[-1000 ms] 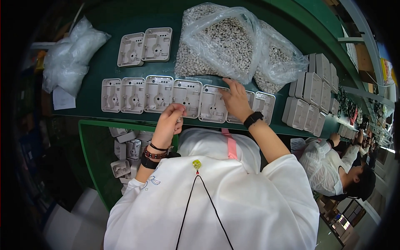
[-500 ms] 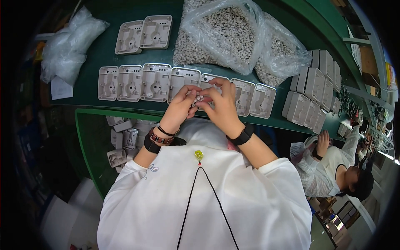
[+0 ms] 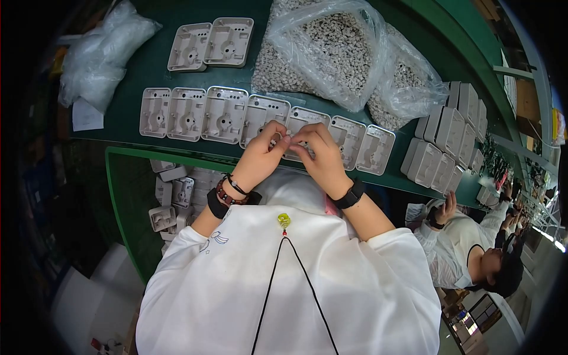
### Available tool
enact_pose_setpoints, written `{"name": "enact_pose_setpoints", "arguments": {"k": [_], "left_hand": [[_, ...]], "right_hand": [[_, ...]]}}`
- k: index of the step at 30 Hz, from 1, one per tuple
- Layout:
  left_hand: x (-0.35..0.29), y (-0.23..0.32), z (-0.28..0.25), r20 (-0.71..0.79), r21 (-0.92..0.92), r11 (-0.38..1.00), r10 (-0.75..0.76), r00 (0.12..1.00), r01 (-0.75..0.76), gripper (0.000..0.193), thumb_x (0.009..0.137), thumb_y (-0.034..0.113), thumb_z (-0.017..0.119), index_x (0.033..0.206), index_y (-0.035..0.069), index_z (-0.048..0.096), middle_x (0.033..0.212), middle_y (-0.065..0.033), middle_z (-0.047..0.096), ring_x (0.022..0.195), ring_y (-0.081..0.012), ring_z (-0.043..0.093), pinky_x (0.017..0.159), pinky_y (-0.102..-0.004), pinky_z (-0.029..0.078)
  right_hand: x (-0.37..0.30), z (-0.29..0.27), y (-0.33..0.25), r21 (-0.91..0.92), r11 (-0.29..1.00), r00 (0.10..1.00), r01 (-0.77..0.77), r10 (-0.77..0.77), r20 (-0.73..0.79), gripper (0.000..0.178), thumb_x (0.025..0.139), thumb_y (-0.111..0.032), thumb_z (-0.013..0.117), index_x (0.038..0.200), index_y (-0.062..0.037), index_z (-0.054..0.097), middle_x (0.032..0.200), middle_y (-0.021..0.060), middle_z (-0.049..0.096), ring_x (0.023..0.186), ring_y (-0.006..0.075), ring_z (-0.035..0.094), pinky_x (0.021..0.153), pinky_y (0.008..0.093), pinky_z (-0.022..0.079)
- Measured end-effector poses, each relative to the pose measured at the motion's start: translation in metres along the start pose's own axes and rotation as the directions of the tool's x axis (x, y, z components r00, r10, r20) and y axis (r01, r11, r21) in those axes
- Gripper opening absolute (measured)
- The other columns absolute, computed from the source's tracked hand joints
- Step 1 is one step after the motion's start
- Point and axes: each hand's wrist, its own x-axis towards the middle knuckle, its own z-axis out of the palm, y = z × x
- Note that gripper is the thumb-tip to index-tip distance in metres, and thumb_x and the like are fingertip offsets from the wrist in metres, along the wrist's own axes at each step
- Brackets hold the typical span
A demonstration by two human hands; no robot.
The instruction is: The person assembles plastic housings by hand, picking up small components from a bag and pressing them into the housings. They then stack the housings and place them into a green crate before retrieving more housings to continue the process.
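Observation:
My left hand (image 3: 261, 155) is curled over the row of light-grey plastic housings, closed on small light-grey parts that its fingers now mostly hide. The fingertips of my right hand (image 3: 325, 160) are pinched together and meet the left fingertips; what they grip is too small to make out. Just beyond my hands lie a housing (image 3: 267, 105) and, to its right, another housing (image 3: 307, 115), both open side up with posts and holes inside. Several more, such as this housing (image 3: 223, 105), continue the row on both sides.
Clear plastic bags (image 3: 328, 44) heaped with small grey parts lie at the back. Two housings (image 3: 228, 42) sit behind the row. Stacked housings (image 3: 444, 133) stand at right, near a co-worker (image 3: 473, 254). A green-edged bin (image 3: 127, 219) with housings is at lower left.
My fingertips have come together, and the small parts seen between my hands are now mostly hidden. The view has shifted slightly. The co-worker's hand has moved a little left and down.

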Motion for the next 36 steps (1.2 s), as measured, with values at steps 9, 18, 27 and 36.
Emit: {"name": "enact_pose_setpoints", "arguments": {"k": [9, 18, 27, 36], "left_hand": [[0.005, -0.007, -0.021, 0.054, 0.031, 0.997, -0.067, 0.996, 0.066, 0.014, 0.084, 0.014, 0.053, 0.094, 0.005, 0.05, 0.071, -0.0024, 0.05, 0.063, -0.0093, 0.046, 0.058, -0.0225, 0.039], [-0.003, -0.036, -0.06, -0.105, -0.634, 0.735, -0.389, 0.915, 0.24, 0.016, 0.086, 0.006, 0.043, 0.102, 0.007, 0.04, 0.08, -0.0014, 0.049, 0.05, -0.0045, 0.034, 0.043, -0.019, 0.029], [-0.01, -0.028, -0.086, -0.312, -0.489, 0.856, -0.354, 0.882, 0.17, 0.013, 0.089, 0.008, 0.042, 0.103, 0.008, 0.041, 0.083, -0.0038, 0.055, 0.048, 0.0001, 0.031, 0.04, -0.0154, 0.025], [-0.01, -0.019, -0.079, -0.12, -0.574, 0.807, -0.255, 0.959, 0.143, 0.014, 0.09, 0.013, 0.041, 0.103, 0.008, 0.042, 0.08, -0.0049, 0.056, 0.05, -0.0007, 0.033, 0.041, -0.0146, 0.026]], "right_hand": [[0.013, 0.019, 0.023, 0.314, 0.906, 0.958, -0.285, 0.255, 0.131, 0.016, 0.069, 0.004, 0.062, 0.083, -0.0009, 0.057, 0.088, 0.0102, 0.053, 0.074, 0.0219, 0.056, 0.064, 0.0293, 0.045], [0.068, 0.047, 0.062, -0.487, 0.862, 0.974, 0.139, -0.03, 0.225, 0.007, 0.063, -0.007, 0.065, 0.069, -0.0071, 0.061, 0.091, 0.0077, 0.052, 0.084, 0.022, 0.05, 0.07, 0.0334, 0.04], [0.072, 0.069, 0.078, -0.686, 0.579, 0.892, 0.44, -0.194, 0.408, 0.01, 0.06, -0.014, 0.061, 0.068, -0.0081, 0.062, 0.106, 0.0059, 0.049, 0.098, 0.023, 0.043, 0.08, 0.0339, 0.034], [0.061, 0.055, 0.029, -0.394, 0.892, 0.961, 0.22, -0.13, 0.243, 0.026, 0.065, -0.009, 0.065, 0.091, -0.0098, 0.062, 0.108, 0.0092, 0.045, 0.098, 0.0261, 0.042, 0.083, 0.0349, 0.034]]}}
